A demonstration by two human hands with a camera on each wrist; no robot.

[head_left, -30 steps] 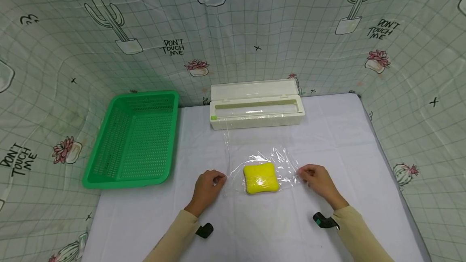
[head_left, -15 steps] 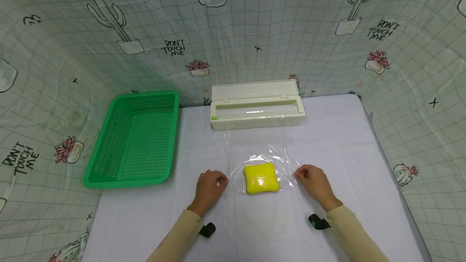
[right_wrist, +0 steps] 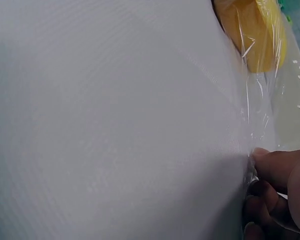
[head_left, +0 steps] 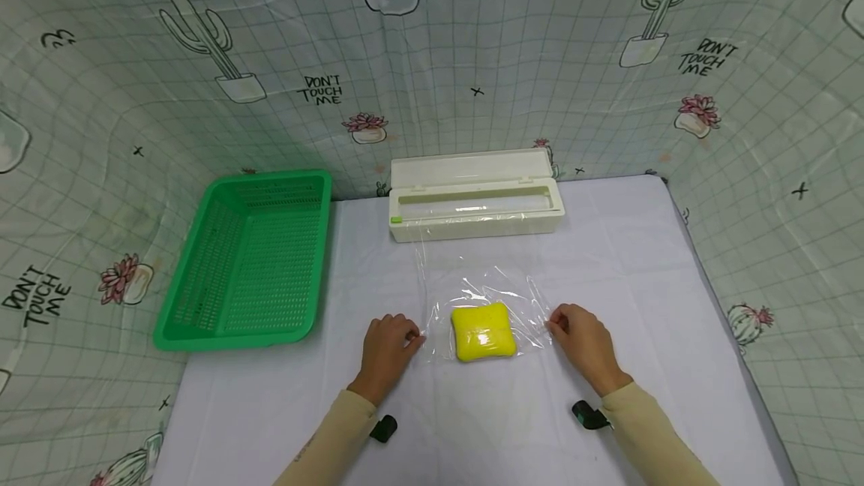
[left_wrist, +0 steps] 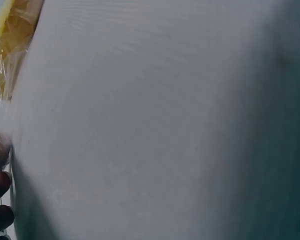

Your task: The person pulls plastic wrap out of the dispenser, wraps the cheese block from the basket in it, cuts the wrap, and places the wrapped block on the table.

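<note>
A yellow sponge-like block (head_left: 483,331) lies on the white-covered table, with clear plastic wrap (head_left: 442,291) draped over it. The wrap runs back to a cream dispenser box (head_left: 476,226) whose lid stands raised. My left hand (head_left: 388,355) pinches the wrap's near left corner between thumb and fingers. On the other side my right hand (head_left: 584,343) pinches the near right edge, where creases run toward the block. In the right wrist view the thumb (right_wrist: 275,167) and curled fingers grip the film beside the yellow block (right_wrist: 257,35). The left wrist view catches only the fingertips (left_wrist: 0,150) at the film.
A green perforated basket (head_left: 319,261) stands at the left of the table. Behind everything hangs a grid-patterned curtain (head_left: 439,58) with cactus drawings, which also flanks both sides. A black wrist camera (head_left: 589,415) sticks out inward from the right sleeve, another (head_left: 384,429) from the left.
My right hand has shifted slightly left toward the yellow block, and the left hand slightly right. The wrap's creases have changed around the block, which stays in place.
</note>
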